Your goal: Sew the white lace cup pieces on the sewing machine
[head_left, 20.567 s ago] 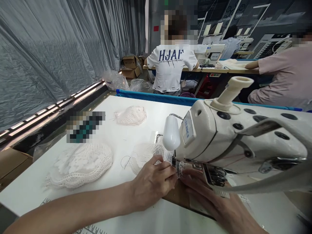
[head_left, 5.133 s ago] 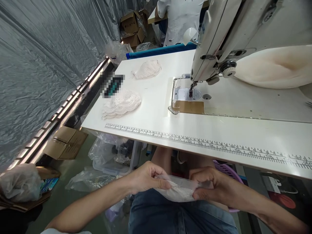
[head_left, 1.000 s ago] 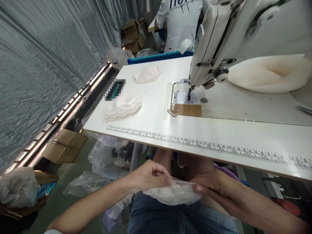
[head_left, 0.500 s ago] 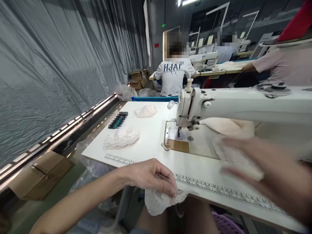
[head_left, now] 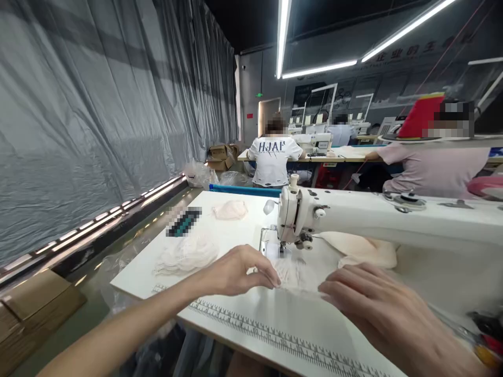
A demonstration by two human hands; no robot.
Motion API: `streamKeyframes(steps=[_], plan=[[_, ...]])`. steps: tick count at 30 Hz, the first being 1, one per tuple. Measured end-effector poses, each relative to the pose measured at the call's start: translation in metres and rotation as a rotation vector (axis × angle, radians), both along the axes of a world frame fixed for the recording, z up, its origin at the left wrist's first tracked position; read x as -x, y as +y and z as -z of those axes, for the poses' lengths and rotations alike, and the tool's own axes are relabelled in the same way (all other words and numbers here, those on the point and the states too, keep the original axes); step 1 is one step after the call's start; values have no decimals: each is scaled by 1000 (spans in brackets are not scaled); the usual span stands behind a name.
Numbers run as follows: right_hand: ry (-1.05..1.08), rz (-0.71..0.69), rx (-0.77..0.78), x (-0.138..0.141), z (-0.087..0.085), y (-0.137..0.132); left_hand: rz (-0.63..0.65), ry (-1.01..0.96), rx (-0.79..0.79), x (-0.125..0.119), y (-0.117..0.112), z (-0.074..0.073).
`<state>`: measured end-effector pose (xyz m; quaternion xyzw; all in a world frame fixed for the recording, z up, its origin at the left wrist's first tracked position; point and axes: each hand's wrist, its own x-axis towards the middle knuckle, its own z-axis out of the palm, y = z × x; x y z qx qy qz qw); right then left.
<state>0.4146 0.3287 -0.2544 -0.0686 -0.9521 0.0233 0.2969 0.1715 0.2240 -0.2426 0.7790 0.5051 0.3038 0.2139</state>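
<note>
My left hand (head_left: 239, 271) pinches the left edge of a white lace piece (head_left: 296, 275) lying on the white table (head_left: 236, 309). My right hand (head_left: 365, 298) grips the same piece at its right side, fingers curled over it. The piece lies just in front of the needle area of the white sewing machine (head_left: 353, 217). The lace is blurred by motion.
A pile of white lace pieces (head_left: 184, 254) and a single piece (head_left: 230, 209) lie on the table's left half. A pale fabric bundle (head_left: 367, 251) sits under the machine arm. A ruler scale (head_left: 275, 337) runs along the front edge. Other people sit at machines behind.
Both hands have lifted the lace piece from the lap up onto the table and slid it toward the needle. The view has tilted upward.
</note>
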Motion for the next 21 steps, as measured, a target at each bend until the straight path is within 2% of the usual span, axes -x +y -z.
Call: streamKeyframes(steps=[1,3,5,7,8,10,13,17,21], plan=[[-34,-19,-50,-1,10,-4,22,116,-96,-3,-2,15],[-143,-54,-35,-5,35,-14,58,318,-255,-9,-10,46],[-246,-77,110,-8,56,-22,78,443,-352,-16,-19,71],[-318,-72,290,-8,66,-26,77,495,-403,-23,-28,85],[-328,-50,355,-6,67,-26,74,509,-420,-26,-31,88],[-314,0,388,2,66,-25,70,530,-446,-31,-33,90],[-330,45,299,19,67,-24,42,550,-472,-36,-34,93],[-322,48,218,29,76,-29,-24,526,-532,-37,-35,101],[-349,38,254,28,82,-30,-41,512,-577,-38,-34,102]])
